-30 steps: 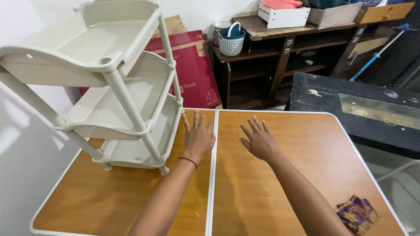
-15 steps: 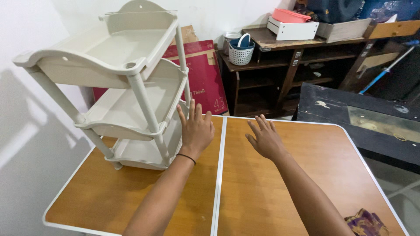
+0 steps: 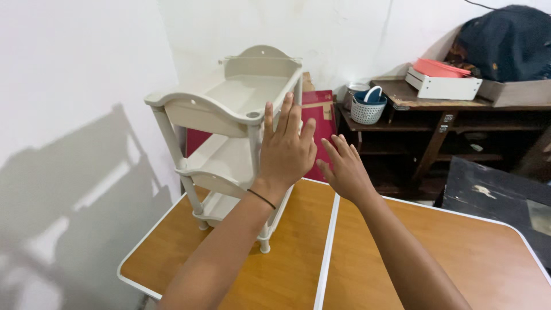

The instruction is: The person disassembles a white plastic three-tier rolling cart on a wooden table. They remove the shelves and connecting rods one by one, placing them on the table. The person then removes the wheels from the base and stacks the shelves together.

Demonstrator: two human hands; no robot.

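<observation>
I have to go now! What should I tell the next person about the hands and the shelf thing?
Left hand: open, fingers spread, raised in front of the beige three-tier rack, at its top tier's near post; contact cannot be told.
Right hand: open, holding nothing, beside the left hand, apart from the rack.
The rack stands upright on the left half of the wooden folding table, its tiers bare where visible.
Done: rack is assembled and standing on the table.
Left: neither hand has a grip on it yet.
</observation>
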